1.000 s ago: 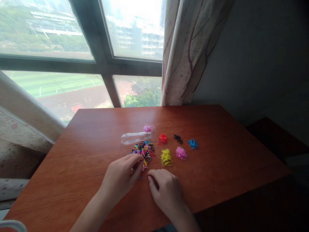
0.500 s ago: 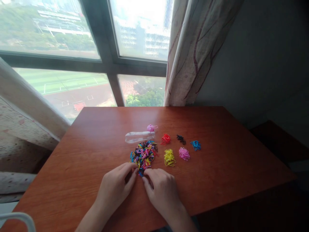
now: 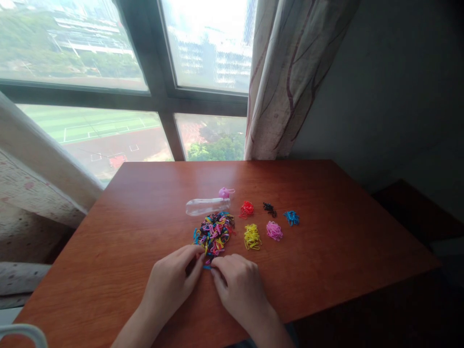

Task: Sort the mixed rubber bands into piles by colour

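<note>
A mixed pile of small colourful rubber bands (image 3: 214, 231) lies on the wooden table in front of me. My left hand (image 3: 170, 276) rests at its lower left edge, thumb and forefinger closed together against the bands; what they grip is too small to tell. Just below the pile, my right hand (image 3: 239, 281) has its thumb and forefinger pinched at the end of a blue rubber band (image 3: 207, 267). Sorted heaps lie to the right: red bands (image 3: 246, 209), yellow bands (image 3: 253, 237), pink bands (image 3: 274, 231), black bands (image 3: 269, 209) and blue bands (image 3: 292, 218).
Behind the pile a clear plastic bottle (image 3: 206, 206) lies on its side, with a pink cap (image 3: 224, 192) by its mouth. The table (image 3: 337, 232) ends before a window and curtains (image 3: 279, 96). A white curved bar (image 3: 25, 329) shows at the lower left.
A blue rubber band now shows apart from the pile's lower edge, at my right fingertips. My right hand has shifted slightly; the left stays at the pile. The view has moved a little.
</note>
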### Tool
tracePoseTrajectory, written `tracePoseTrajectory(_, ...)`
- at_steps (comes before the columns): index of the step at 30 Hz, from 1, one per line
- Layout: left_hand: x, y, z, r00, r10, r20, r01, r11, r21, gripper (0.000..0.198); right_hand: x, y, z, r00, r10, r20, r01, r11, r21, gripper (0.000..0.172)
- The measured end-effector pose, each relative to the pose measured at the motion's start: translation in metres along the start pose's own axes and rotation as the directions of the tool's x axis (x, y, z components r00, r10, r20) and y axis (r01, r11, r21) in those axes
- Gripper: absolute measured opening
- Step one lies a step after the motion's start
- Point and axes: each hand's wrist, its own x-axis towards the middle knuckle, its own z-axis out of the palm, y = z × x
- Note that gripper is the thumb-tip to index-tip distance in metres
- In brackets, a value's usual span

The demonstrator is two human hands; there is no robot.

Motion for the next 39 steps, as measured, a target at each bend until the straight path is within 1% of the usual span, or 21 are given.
tracePoseTrajectory(8, 0.002, 0.002, -0.001, 1.000, 0.013, -0.008, -0.013, 1.000, 0.028, 0.016, -0.001, 0.001, 0.003, 1.000, 0.006, -0.016, -0.007, 1.000, -0.020, 0.013)
tracePoseTrajectory(10, 0.002, 0.002, 0.000, 1.000, 0.017, -0.009, -0.017, 1.000, 0.025, 0.016, -0.004, 0.001, 0.002, 1.000, 0.004, -0.030, -0.004, 1.000, 0.016, 0.013)
tracePoseTrajectory(13, 0.002, 0.001, 0.000, 1.000, 0.028, -0.013, -0.027, 0.999, 0.025, 0.016, -0.011, 0.007, -0.005, 0.997, 0.026, -0.069, -0.017, 0.992, 0.129, 0.013)
tracePoseTrajectory(16, 0.002, 0.002, -0.001, 0.999, 0.030, -0.016, -0.029, 0.999, 0.033, 0.017, -0.018, 0.031, -0.026, 0.978, 0.116, -0.174, -0.076, 0.972, 0.221, 0.016)
tracePoseTrajectory(18, 0.001, 0.003, -0.002, 1.000, 0.022, -0.013, -0.022, 0.999, 0.037, 0.017, -0.022, 0.058, -0.045, 0.937, 0.219, -0.273, -0.163, 0.963, 0.214, 0.019)
tracePoseTrajectory(21, 0.001, 0.004, -0.002, 1.000, 0.013, -0.001, -0.013, 0.999, 0.042, 0.018, -0.027, 0.107, -0.072, 0.865, 0.309, -0.395, -0.290, 0.951, 0.108, 0.025)
tracePoseTrajectory(23, 0.001, 0.004, -0.002, 1.000, 0.015, -0.002, -0.015, 0.999, 0.047, 0.018, -0.029, 0.136, -0.084, 0.845, 0.317, -0.430, -0.347, 0.938, 0.010, 0.029)
tracePoseTrajectory(25, 0.002, 0.005, -0.002, 1.000, 0.018, -0.010, -0.018, 0.999, 0.051, 0.017, -0.030, 0.156, -0.090, 0.845, 0.312, -0.434, -0.375, 0.925, -0.066, 0.030)
tracePoseTrajectory(27, 0.002, 0.005, -0.003, 1.000, 0.021, -0.017, -0.020, 0.998, 0.052, 0.018, -0.029, 0.167, -0.091, 0.846, 0.303, -0.438, -0.391, 0.912, -0.125, 0.030)
tracePoseTrajectory(31, 0.003, 0.006, -0.004, 1.000, 0.026, -0.016, -0.025, 0.998, 0.056, 0.018, -0.022, 0.173, -0.089, 0.850, 0.282, -0.445, -0.399, 0.896, -0.194, 0.029)
tracePoseTrajectory(35, 0.003, 0.006, -0.004, 1.000, 0.025, -0.011, -0.024, 0.998, 0.056, 0.018, -0.018, 0.177, -0.089, 0.865, 0.266, -0.425, -0.379, 0.902, -0.206, 0.029)
tracePoseTrajectory(39, 0.001, 0.006, -0.003, 1.000, 0.017, -0.001, -0.017, 0.999, 0.047, 0.018, -0.020, 0.178, -0.090, 0.848, 0.270, -0.456, -0.391, 0.899, -0.197, 0.029)
